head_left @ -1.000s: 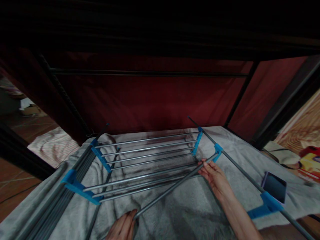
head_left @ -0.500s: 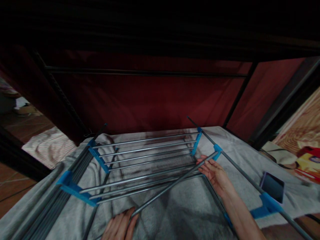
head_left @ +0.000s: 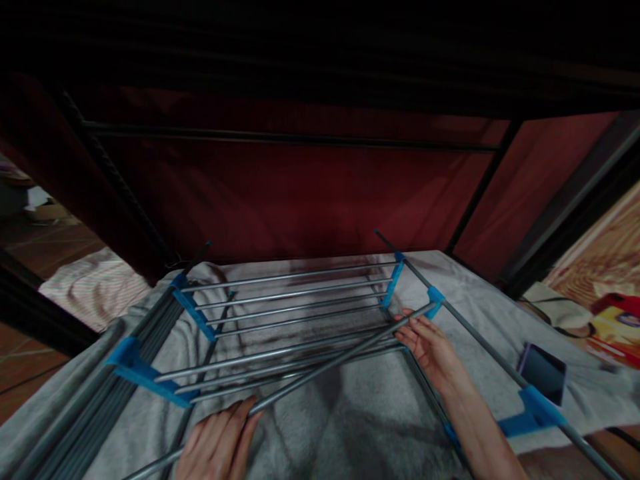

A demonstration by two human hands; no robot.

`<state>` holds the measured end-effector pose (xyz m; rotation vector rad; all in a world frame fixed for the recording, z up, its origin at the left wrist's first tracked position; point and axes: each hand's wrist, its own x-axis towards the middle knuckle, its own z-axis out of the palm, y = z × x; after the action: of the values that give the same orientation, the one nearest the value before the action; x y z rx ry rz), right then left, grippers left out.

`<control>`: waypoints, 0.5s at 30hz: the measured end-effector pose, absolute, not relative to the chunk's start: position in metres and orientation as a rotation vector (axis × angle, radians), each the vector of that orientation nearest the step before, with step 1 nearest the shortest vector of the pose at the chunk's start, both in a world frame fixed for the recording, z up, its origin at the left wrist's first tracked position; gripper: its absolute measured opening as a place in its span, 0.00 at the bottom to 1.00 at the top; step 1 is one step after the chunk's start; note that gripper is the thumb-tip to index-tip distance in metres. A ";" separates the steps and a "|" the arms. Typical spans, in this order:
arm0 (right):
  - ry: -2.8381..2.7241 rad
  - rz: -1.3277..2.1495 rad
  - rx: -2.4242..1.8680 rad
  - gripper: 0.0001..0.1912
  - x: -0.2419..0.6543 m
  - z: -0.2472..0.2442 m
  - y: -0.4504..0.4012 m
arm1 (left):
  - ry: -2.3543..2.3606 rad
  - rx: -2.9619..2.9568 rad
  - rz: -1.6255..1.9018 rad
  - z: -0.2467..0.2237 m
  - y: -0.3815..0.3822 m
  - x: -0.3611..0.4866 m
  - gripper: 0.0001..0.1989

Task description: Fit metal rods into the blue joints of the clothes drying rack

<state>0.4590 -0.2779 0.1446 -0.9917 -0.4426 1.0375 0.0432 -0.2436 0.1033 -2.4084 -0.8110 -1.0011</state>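
Observation:
A grey metal rod (head_left: 320,371) slants across the front of a rack of rods with blue plastic brackets. My left hand (head_left: 220,440) is wrapped round this rod near its lower left part. My right hand (head_left: 425,347) grips the same rod near its upper right end, beside a blue bracket (head_left: 435,300) on the right side tube. Several rods span between the left bracket (head_left: 145,373) and the right side. Farther back, more rods run between another left bracket (head_left: 193,310) and a right bracket (head_left: 394,283).
The rack lies on a grey blanket (head_left: 380,427). A bundle of loose rods (head_left: 105,413) rests along the left. A phone (head_left: 543,373) lies at the right, near a front blue bracket (head_left: 533,413). Dark furniture with a red panel (head_left: 300,193) stands behind.
My left hand has moved left and slightly up with the rod's lower end, so more rod shows beyond it. My right hand stays near the bracket.

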 end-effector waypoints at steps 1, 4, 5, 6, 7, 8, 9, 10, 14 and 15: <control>-0.438 1.041 -0.987 0.15 0.458 0.146 -0.278 | -0.827 -2.409 -0.999 0.109 -0.242 0.044 0.13; -0.421 1.045 -0.983 0.14 0.456 0.151 -0.277 | -0.890 -2.399 -0.975 0.124 -0.238 0.047 0.12; -0.417 1.044 -0.984 0.14 0.456 0.152 -0.276 | -0.915 -2.394 -0.970 0.129 -0.236 0.049 0.12; -0.413 1.043 -0.986 0.14 0.456 0.152 -0.276 | -0.939 -2.389 -0.971 0.133 -0.235 0.050 0.11; -0.410 1.044 -0.990 0.14 0.457 0.151 -0.276 | -0.963 -2.385 -0.974 0.138 -0.234 0.052 0.11; -0.408 1.046 -0.997 0.14 0.459 0.149 -0.276 | -0.990 -2.383 -0.974 0.142 -0.234 0.054 0.11; -0.403 1.048 -1.008 0.13 0.461 0.147 -0.276 | -1.020 -2.382 -0.970 0.146 -0.234 0.056 0.11; -0.397 1.047 -1.024 0.13 0.464 0.144 -0.276 | -1.053 -2.384 -0.956 0.149 -0.235 0.058 0.10; -0.363 1.003 -1.123 0.11 0.478 0.132 -0.273 | -1.192 -2.361 -0.924 0.160 -0.237 0.065 0.10; -0.361 1.004 -1.153 0.11 0.480 0.129 -0.272 | -1.210 -2.366 -0.918 0.161 -0.237 0.066 0.10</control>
<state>0.4802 -0.2723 0.1293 -1.1525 -0.3606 1.0035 0.0661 -0.2373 0.1613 -2.3662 -1.2100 -0.9184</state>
